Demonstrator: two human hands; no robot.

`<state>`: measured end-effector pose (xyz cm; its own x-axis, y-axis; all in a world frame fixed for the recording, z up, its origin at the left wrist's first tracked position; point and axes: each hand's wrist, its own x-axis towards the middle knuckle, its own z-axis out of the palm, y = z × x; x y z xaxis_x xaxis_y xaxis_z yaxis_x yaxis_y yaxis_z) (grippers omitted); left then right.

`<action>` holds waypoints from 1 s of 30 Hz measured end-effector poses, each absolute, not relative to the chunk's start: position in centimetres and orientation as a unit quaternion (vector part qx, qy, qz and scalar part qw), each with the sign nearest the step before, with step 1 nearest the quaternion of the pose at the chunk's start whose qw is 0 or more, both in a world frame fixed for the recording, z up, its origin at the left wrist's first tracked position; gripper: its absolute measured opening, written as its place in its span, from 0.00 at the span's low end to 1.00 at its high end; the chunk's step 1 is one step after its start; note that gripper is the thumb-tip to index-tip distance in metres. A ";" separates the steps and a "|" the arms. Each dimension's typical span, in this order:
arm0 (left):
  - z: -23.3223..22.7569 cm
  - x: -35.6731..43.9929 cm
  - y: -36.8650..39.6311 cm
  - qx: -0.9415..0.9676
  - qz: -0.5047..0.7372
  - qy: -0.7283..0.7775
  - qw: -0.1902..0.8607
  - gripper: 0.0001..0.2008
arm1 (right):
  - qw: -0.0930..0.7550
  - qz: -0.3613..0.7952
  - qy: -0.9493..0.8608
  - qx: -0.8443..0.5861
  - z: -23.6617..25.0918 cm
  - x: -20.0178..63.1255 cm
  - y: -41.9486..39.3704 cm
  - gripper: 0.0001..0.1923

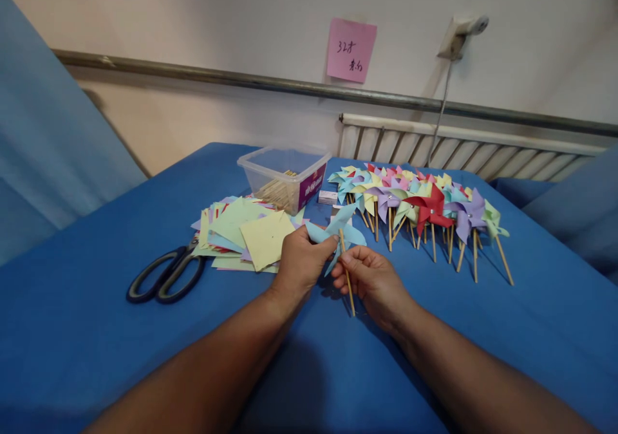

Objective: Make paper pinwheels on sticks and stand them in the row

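My left hand (300, 261) pinches the light blue paper pinwheel (338, 228) at its folded blades, just above the blue table (96, 331). Fingers of my right hand (371, 279) grip the pinwheel's wooden stick (348, 287), which points down toward me. Both hands meet at the middle of the table. A row of finished pinwheels (420, 208) in several colours lies just beyond my right hand, sticks pointing toward me.
A pile of coloured paper squares (241, 231) lies left of my hands, with black scissors (167, 273) beside it. A clear plastic box (282, 176) holding wooden sticks stands behind. A pink note (351, 49) hangs on the wall above a radiator (463, 150).
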<state>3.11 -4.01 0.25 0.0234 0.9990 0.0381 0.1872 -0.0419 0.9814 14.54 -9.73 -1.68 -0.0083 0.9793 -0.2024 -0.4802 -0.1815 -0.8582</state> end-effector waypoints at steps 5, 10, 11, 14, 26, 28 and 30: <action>0.3 3.1 -4.1 0.562 0.453 0.532 0.443 0.11 | 0.568 0.642 -0.298 -0.421 -1.8 14.5 -9.7 0.17; 0.4 3.2 -4.2 0.560 0.450 0.531 0.449 0.12 | 0.572 0.636 -0.300 -0.422 -2.2 14.5 -9.5 0.17; 0.4 3.2 -4.2 0.559 0.450 0.530 0.452 0.12 | 0.573 0.635 -0.303 -0.420 -2.3 14.5 -9.5 0.17; 0.3 3.2 -4.1 0.556 0.451 0.528 0.458 0.12 | 0.574 0.632 -0.309 -0.420 -2.2 14.4 -9.5 0.17; 0.1 3.1 -4.1 0.560 0.451 0.529 0.451 0.14 | 0.565 0.626 -0.309 -0.439 -1.8 14.4 -9.6 0.20; 0.1 3.1 -4.1 0.563 0.449 0.531 0.447 0.14 | 0.562 0.622 -0.309 -0.450 -1.7 14.3 -9.6 0.21; 0.2 3.1 -4.1 0.564 0.449 0.533 0.443 0.14 | 0.560 0.617 -0.308 -0.458 -1.6 14.3 -9.6 0.22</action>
